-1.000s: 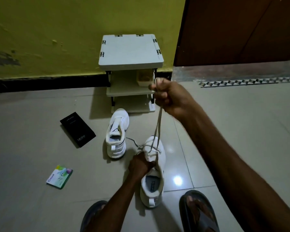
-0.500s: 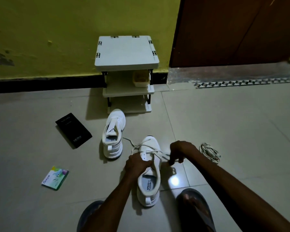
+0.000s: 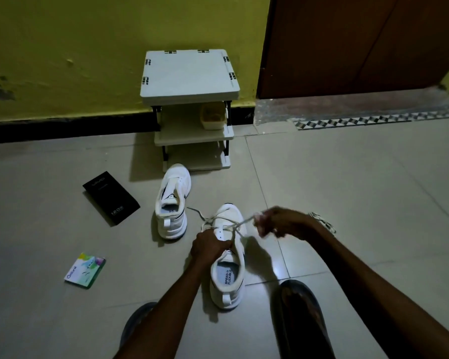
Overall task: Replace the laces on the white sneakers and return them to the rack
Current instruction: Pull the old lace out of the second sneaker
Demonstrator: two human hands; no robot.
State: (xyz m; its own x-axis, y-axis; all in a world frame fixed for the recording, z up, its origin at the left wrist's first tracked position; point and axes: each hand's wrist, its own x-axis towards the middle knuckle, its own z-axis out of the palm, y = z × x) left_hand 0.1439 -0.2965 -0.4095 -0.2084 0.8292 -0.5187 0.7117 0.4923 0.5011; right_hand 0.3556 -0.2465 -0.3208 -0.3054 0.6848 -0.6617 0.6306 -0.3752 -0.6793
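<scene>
Left hand (image 3: 209, 246): curled over the left eyelet edge of the near sneaker (image 3: 228, 288), gripping the upper and pinning the shoe to the floor (image 3: 360, 182).
Right hand (image 3: 280, 224): closed on the free end of the lace (image 3: 240, 222), just right of the shoe's front half; fingers blurred, exact pinch hard to read.
Near sneaker: under the left hand, toe pointing away, heel towards the person, "SPEED FLEXIBLE" legible on the insole.
Lace: threaded across the front eyelets, drawn taut from beside the left hand over to the right hand; a second end trails out ahead and left of the left hand.
Far sneaker (image 3: 173, 203): ahead and left of the left hand, upright, toe towards the rack.
Rack (image 3: 189, 73): well beyond both hands, against the yellow wall; pale container (image 3: 213, 116) on the middle shelf, right side.
Spare lace bundle (image 3: 322, 221): on the floor just beyond the right wrist, partly hidden.
Black box (image 3: 110, 198): well left of the left hand, flat on the floor.
Green packet (image 3: 84, 270): left of the left forearm, nearer the person.
</scene>
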